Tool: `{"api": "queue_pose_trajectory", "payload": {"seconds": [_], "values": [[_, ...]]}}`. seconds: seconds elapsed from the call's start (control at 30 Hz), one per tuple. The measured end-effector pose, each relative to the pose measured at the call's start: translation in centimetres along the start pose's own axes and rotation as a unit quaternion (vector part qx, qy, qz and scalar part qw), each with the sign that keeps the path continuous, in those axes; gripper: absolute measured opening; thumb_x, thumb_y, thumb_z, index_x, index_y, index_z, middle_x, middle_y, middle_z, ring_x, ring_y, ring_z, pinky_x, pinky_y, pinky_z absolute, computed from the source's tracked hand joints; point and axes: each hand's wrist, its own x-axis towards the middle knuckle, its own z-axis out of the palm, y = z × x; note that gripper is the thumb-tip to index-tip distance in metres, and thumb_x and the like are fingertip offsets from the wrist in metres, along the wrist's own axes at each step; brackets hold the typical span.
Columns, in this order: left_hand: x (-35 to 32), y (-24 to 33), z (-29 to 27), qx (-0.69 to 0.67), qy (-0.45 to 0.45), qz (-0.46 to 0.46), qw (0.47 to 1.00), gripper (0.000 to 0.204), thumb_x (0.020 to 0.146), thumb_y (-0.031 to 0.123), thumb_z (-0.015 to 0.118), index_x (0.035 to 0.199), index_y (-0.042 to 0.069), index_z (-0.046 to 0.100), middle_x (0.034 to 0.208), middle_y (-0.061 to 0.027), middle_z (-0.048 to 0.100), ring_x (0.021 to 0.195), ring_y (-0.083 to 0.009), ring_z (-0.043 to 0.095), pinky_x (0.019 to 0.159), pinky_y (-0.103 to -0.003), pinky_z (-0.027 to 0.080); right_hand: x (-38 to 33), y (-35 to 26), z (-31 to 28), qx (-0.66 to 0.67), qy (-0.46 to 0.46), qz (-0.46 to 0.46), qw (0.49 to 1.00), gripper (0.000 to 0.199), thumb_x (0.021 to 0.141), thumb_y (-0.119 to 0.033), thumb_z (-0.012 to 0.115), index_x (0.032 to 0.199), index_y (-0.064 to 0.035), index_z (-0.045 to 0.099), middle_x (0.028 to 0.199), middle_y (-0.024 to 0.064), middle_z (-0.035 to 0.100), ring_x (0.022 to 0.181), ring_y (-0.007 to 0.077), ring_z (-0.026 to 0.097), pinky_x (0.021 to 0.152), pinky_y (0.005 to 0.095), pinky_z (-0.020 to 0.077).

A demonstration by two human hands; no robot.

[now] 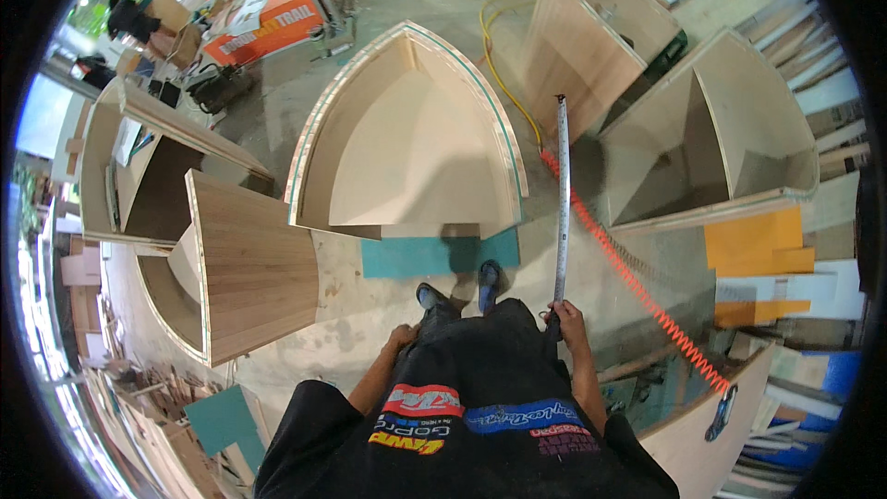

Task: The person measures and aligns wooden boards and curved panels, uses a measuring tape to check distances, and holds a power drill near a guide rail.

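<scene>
My right hand [567, 322] is closed round a tape measure at my right side. Its long metal blade [563, 194] is drawn out, stretching away from me to a dark hook at the far end. Curled by my left thigh is my left hand [403, 336]; whatever its fingers may hold is hidden. Ahead of my feet lies a pointed, arch-shaped wooden box [407, 152], its open side up and its layered rim edged with a green line. The blade runs to the right of this box, apart from it.
Curved wooden cabinets stand at left [259, 277] and right [665, 157]. A coiled orange air hose [637, 282] crosses the right floor, joined to a yellow hose [494, 55]. A green sheet [416, 257] lies by my feet. An orange carton [268, 23] sits far left.
</scene>
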Motion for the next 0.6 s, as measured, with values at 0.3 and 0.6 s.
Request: {"api": "queue_pose_trajectory", "payload": {"seconds": [0.3,0.6], "values": [[-0.8,6.9,-12.2,-0.090,0.171,-0.013,0.981,0.055,0.093,0.047,0.055,0.103,-0.005,0.069,0.110,-0.0284,0.068,0.108,-0.0452,0.063,0.095,-0.049,0.050,-2.7,6.8,-1.3,-0.070,0.056,0.005,0.996,0.026,0.102,-0.028,0.058,0.101,-0.0042,0.068,0.069,-0.0047,0.054,0.055,0.0067,0.048,0.049,0.0252,0.0362],[0.8,9.2,-12.3,-0.053,0.139,0.012,0.989,0.056,0.092,0.048,0.053,0.108,-0.003,0.069,0.112,-0.0281,0.068,0.111,-0.0444,0.063,0.097,-0.049,0.048,-3.4,8.4,-0.7,-0.036,0.067,0.020,0.997,0.031,0.098,-0.028,0.058,0.093,0.0003,0.068,0.077,0.0046,0.064,0.071,0.0137,0.058,0.067,0.0319,0.0467]]}}
